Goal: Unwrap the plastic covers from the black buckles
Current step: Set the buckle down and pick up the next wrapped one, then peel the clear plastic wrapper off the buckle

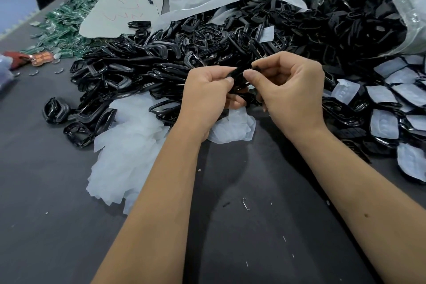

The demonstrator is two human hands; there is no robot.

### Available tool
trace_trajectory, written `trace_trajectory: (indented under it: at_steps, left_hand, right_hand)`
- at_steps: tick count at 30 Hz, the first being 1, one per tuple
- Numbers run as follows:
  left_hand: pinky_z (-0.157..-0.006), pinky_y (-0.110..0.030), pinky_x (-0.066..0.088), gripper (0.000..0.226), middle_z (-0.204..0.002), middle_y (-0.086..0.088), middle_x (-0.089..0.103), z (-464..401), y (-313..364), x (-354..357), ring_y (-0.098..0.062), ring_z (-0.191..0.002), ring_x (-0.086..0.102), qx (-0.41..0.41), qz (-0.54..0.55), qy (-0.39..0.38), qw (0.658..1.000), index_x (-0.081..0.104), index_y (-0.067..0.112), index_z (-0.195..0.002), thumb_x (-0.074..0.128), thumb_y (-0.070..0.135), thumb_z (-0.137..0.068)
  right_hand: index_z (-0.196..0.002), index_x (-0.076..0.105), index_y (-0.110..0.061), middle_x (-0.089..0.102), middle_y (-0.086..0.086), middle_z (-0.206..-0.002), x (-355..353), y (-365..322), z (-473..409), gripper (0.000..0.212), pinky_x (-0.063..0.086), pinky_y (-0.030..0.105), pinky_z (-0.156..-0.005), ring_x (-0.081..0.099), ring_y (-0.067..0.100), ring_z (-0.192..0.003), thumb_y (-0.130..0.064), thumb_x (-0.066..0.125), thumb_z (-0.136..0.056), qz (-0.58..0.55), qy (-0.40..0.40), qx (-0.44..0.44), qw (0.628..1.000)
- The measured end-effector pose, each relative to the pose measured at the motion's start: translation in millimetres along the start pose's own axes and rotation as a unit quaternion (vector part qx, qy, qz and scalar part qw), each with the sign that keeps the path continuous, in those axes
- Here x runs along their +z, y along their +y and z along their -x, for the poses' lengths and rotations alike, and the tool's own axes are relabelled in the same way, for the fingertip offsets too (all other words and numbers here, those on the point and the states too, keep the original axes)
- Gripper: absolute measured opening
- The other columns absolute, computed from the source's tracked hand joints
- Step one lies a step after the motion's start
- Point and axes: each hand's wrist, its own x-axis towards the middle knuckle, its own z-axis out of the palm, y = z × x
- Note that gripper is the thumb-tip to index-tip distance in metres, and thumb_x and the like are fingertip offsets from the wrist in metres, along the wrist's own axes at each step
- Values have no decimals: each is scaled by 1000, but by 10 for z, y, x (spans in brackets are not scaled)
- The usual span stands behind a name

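1. Both hands pinch one black buckle (239,76) above the grey worktop (46,191): the left hand (207,92) grips its near end, the right hand (290,90) its far end.
2. A heap of black buckles (161,57) lies just behind.
3. Discarded plastic covers (124,154) lie beside the left wrist.

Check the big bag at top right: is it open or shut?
Open. The bag's mouth gapes toward the table, and black buckles spill out of it in a heap.
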Motion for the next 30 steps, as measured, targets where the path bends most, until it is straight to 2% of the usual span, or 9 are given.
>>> trace_trajectory:
  at_steps: [5, 9, 15, 18, 21, 23, 25, 27, 30]
  left_hand:
    - [-50, -20, 50, 40, -69, -1, 73, -6, -4, -15, -13, -51, 63, 0, 3, -1, 1000, 77, 14, -89, 45, -8, -100]
    - [-51, -22, 51, 38, -71, -4, 73, -6, -11, -21, -15, -52, 64, 3, -4, -5, 1000, 78, 12, -90, 47, -7, -100]
    - [-59, -30, 53, 14, -76, -13, 73, -22, -62, -24, -20, -58, 65, 45, -75, 28, 996, 77, 8, -95, 64, 7, -99]
    - [-55, -26, 50, 14, -68, -6, 71, -35, -79, -22, -14, -50, 63, 57, -86, 31, 994, 76, 9, -97, 63, 3, -99]
    - [-51, -20, 47, 15, -60, 2, 66, -41, -78, -35, -8, -46, 59, 67, -82, 17, 994, 74, 8, -99, 62, 0, -99]
    - [-49, -17, 44, 16, -58, 3, 63, -43, -66, -56, -7, -46, 56, 70, -60, 7, 996, 74, 8, -99, 60, -1, -100]
    - [-48, -15, 42, 19, -57, 1, 60, -42, -55, -76, -7, -45, 52, 70, -41, -2, 997, 74, 10, -99, 59, -1, -101]
    - [-50, -15, 43, 18, -58, 0, 60, -38, -50, -84, -8, -47, 51, 76, -48, -13, 996, 75, 10, -99, 60, 0, -100]
    - [-52, -18, 45, 19, -58, 4, 63, -34, -61, -79, -8, -49, 55, 93, -97, -21, 991, 77, 15, -100, 64, 1, -97]
  right_hand:
    - [-89, 78, -18, 75, -6, -75, 2, -23, 13, 13, 56, 27, -61, 72, 11, -65, -24, 87, -83, -2, -3, -14, 1000]
    - [-89, 76, -18, 74, -10, -77, 6, -58, 21, 13, 57, 23, -65, 71, 7, -69, -25, 87, -83, 43, 6, -40, 998]
    - [-86, 76, -13, 73, -7, -76, 0, -104, 12, 18, 60, 30, -68, 70, 10, -69, -26, 87, -81, 100, -16, -23, 995]
    - [-85, 75, -15, 71, -8, -73, -28, -99, -2, 23, 57, 26, -65, 67, 7, -64, -30, 90, -79, 108, -18, -7, 994]
    - [-92, 68, -17, 69, -6, -68, -30, -92, 5, 32, 48, 18, -62, 62, 3, -58, -33, 91, -77, 107, -8, 5, 994]
    - [-95, 67, -18, 69, -4, -69, -41, -92, -12, 36, 48, 20, -60, 60, 3, -57, -36, 92, -76, 89, -14, 32, 995]
    - [-93, 71, -16, 72, 1, -72, -56, -93, -33, 28, 50, 28, -53, 64, 10, -59, -31, 90, -79, 18, -55, 85, 995]
    - [-87, 72, -9, 73, 4, -70, -65, -77, -41, 18, 51, 27, -46, 66, 15, -58, -18, 88, -84, -81, -91, 138, 983]
    - [-79, 70, -10, 71, 3, -64, -78, -57, -44, 16, 51, 23, -45, 65, 13, -51, -9, 85, -85, -108, -94, 158, 977]
